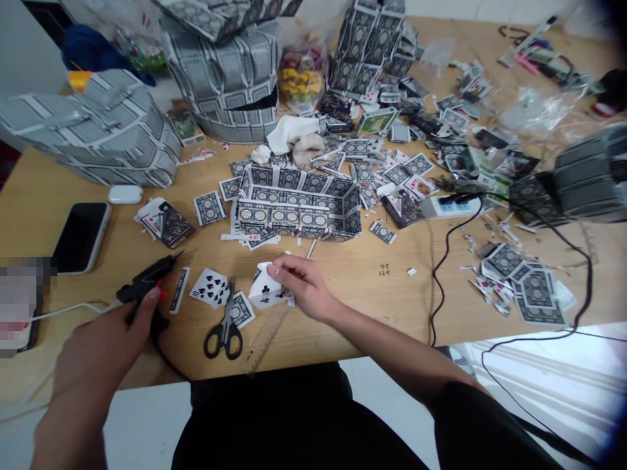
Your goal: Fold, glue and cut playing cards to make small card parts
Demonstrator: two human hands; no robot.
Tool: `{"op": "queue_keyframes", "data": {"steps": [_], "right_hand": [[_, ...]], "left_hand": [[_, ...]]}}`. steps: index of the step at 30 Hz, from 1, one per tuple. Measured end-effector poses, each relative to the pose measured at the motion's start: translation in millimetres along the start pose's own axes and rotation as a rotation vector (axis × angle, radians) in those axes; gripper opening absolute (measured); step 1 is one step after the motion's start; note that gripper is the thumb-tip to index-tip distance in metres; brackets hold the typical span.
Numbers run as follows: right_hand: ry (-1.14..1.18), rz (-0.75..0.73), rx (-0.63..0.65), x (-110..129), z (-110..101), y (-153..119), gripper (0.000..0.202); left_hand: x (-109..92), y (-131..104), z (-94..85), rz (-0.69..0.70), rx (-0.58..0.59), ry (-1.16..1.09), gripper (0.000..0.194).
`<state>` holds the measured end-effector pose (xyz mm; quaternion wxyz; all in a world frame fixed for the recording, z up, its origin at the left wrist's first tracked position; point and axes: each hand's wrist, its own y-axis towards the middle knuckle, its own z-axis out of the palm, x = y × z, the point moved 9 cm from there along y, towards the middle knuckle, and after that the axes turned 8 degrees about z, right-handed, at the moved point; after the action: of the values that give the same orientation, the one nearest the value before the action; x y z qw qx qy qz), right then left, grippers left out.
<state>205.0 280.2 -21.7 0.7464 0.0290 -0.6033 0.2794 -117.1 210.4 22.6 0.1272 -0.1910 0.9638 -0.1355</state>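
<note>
My left hand [115, 333] is closed on a black glue gun [147, 279] with a red trigger, its nozzle pointing away to the right. Between the thumb and fingers of my right hand [306, 287] is a folded playing card [266, 285] showing club marks. Black-handled scissors [224, 336] lie between my hands, their blades beside a ten of spades card [208, 288] and over the edge of a patterned card piece [243, 309]. A narrow card strip [179, 290] rests near the glue gun. Beyond my right hand stands an open box made of folded cards [294, 215].
A clear ruler [264, 343] lies near the front edge. A phone [81, 236] is at the left. Large woven card baskets [225, 72] stand behind. Black cables run from a power strip [453, 206] at the right, near loose cards [536, 294].
</note>
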Motion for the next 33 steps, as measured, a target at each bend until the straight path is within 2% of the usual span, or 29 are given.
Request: {"op": "queue_keyframes", "data": {"steps": [2,4,6,8,10,13,16,19,22,28,33], "right_hand": [[0.012,0.001,0.005,1.0,0.3,-0.2,0.049],[0.034,-0.003,0.001,2.5,-0.4,-0.1,0.048],[0.081,0.012,-0.001,2.0,-1.9,0.9,0.047],[0.152,0.054,0.009,-1.3,-3.2,2.5,0.047],[0.212,0.104,0.026,-5.3,-4.1,4.0,0.046],[0.24,0.136,0.021,-7.9,-8.4,5.4,0.043],[0.244,0.137,-0.008,-8.0,-14.2,6.2,0.042],[0.255,0.133,-0.036,-8.3,-18.6,6.9,0.043],[0.219,0.125,-0.051,-7.2,-19.4,6.5,0.043],[0.071,0.049,-0.044,7.2,-13.6,2.4,0.048],[0.043,0.064,-0.017,6.8,-9.2,2.1,0.051]], "left_hand": [[1.6,-7.8,-2.3,-0.039,0.007,0.143,0.058],[-10.4,-14.9,-8.2,0.019,-0.071,0.189,0.056],[-35.5,-19.9,-14.6,0.161,-0.204,0.105,0.045],[-70.5,-22.9,-19.8,0.364,-0.331,-0.061,0.032],[-110.1,-21.9,-18.5,0.587,-0.353,-0.228,0.029],[-164.1,-13.4,-2.4,0.837,-0.141,-0.439,0.039],[-192.1,-3.1,19.9,0.856,0.201,-0.624,0.048],[-199.3,2.0,28.8,0.785,0.431,-0.77,0.04],[-198.4,6.7,24.1,0.743,0.487,-0.821,0.038],[-191.1,17.6,19.2,0.707,0.396,-0.864,0.034],[-184.0,22.1,15.5,0.7,0.27,-1.013,0.024]]}}
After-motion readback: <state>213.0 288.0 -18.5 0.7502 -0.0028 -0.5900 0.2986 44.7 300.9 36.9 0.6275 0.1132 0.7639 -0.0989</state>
